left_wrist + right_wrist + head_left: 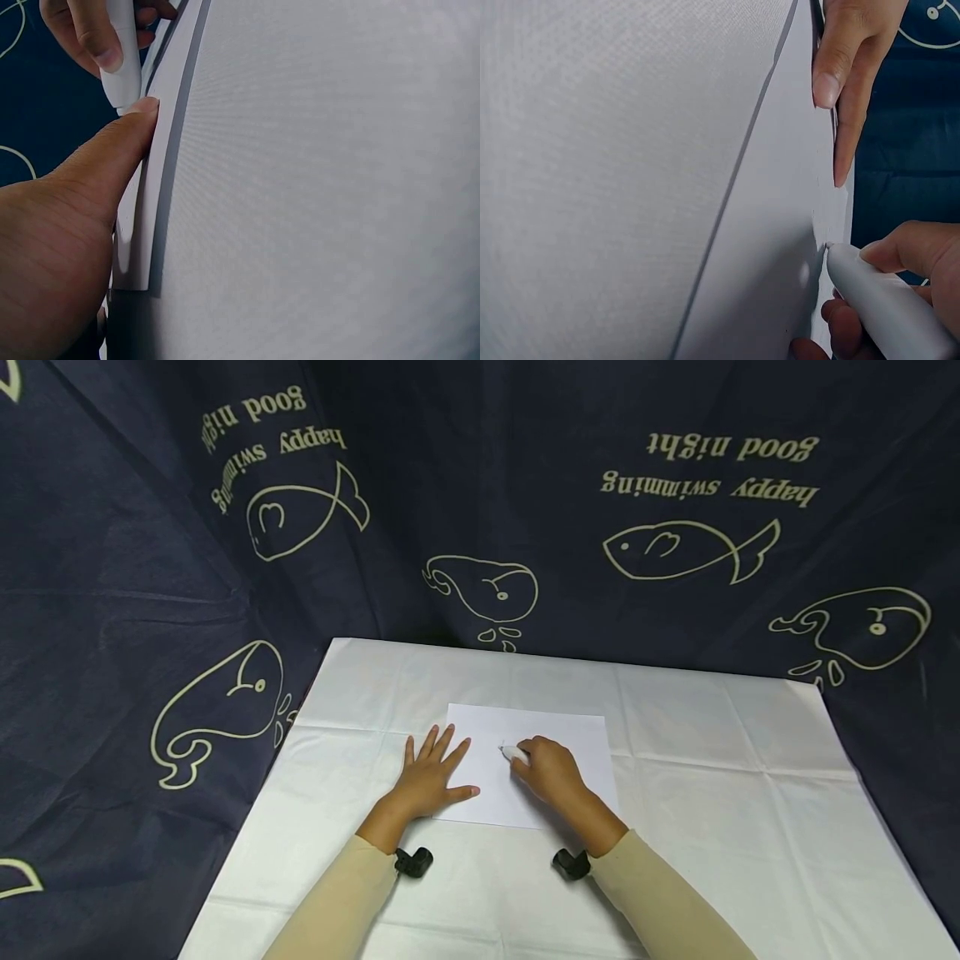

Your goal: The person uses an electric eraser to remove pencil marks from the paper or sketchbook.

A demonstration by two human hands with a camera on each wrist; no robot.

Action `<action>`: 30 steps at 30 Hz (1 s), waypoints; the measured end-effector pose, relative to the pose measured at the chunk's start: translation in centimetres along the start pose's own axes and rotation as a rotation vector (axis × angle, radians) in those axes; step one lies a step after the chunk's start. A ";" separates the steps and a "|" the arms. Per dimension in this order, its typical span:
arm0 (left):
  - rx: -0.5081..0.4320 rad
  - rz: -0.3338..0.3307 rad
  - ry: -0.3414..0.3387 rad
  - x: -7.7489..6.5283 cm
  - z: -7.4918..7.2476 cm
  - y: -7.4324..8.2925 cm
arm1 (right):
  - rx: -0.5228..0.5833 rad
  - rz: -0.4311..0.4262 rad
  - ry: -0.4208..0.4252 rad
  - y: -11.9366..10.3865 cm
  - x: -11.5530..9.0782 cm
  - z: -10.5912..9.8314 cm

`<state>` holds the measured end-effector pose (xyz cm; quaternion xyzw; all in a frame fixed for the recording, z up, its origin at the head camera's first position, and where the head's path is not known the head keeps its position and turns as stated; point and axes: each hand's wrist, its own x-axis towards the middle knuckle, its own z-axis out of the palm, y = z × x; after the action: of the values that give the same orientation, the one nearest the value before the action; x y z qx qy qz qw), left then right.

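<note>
A white sheet of paper (555, 728) lies on the cloth-covered table. My left hand (422, 783) rests with spread, straight fingers over the sheet's left edge, the thumb pointing inward. In my right hand (553, 772) is a thick white pen-like tool (889, 304), pinched between the thumb and fingers. Its narrow tip points left and meets the paper near the middle, where a faint short mark shows in the head view. In the left wrist view the tool (124, 64) appears beyond the left thumb (112, 154). Part of the right hand's fingers is hidden behind the tool.
A creased white cloth (697, 793) covers the table around the sheet. Behind and beside it hangs a dark blue curtain (465, 468) with pale fish and whale drawings. Each wrist carries a small black camera (414, 862).
</note>
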<state>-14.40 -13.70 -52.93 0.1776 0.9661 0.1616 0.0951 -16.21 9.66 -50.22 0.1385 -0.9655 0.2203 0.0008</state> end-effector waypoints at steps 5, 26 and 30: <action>-0.001 0.001 0.005 0.0 0.0 0.0 | -0.002 -0.013 -0.002 -0.2 0.0 0.0; -0.010 0.001 -0.001 -0.1 -0.1 0.1 | -0.032 0.030 0.010 0.3 -0.1 -0.6; -0.012 -0.001 -0.001 -0.1 0.0 0.1 | -0.028 0.013 0.000 0.2 -0.1 -0.4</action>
<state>-14.33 -13.69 -52.87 0.1767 0.9651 0.1670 0.0968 -16.22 9.99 -49.92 0.1324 -0.9694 0.2067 0.0012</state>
